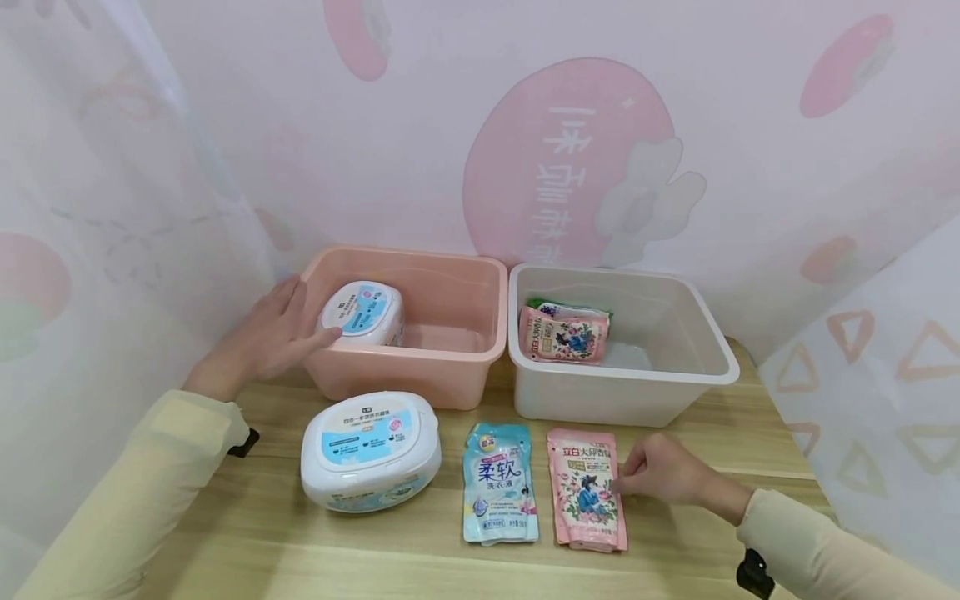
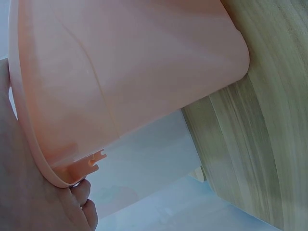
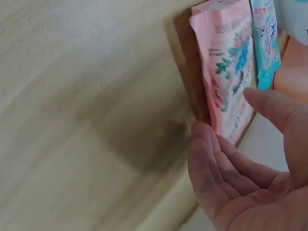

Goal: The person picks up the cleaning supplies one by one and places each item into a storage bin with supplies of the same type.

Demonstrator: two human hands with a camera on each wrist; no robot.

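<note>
My left hand [image 1: 273,333] rests along the left rim of the pink bin [image 1: 408,375], thumb spread over its front edge. In the left wrist view the fingertips lie past the rim corner. Inside that bin sits a white tub [image 1: 363,310]; a second white tub [image 1: 371,454] stands in front. At the right edge of a pink detergent pouch [image 1: 587,492], my right hand [image 1: 663,468] has its fingertips close to the pouch. The right wrist view shows a gap between thumb and fingers, the thumb over the pouch's face. Left of it lies a blue detergent pouch [image 1: 498,483].
A white bin [image 1: 600,392] stands right of the pink bin, with another pink pouch [image 1: 562,335] lying on a green-edged pack [image 1: 573,308] inside. Both bins back onto a printed curtain [image 1: 420,167]. The wooden tabletop [image 1: 390,558] extends along the front.
</note>
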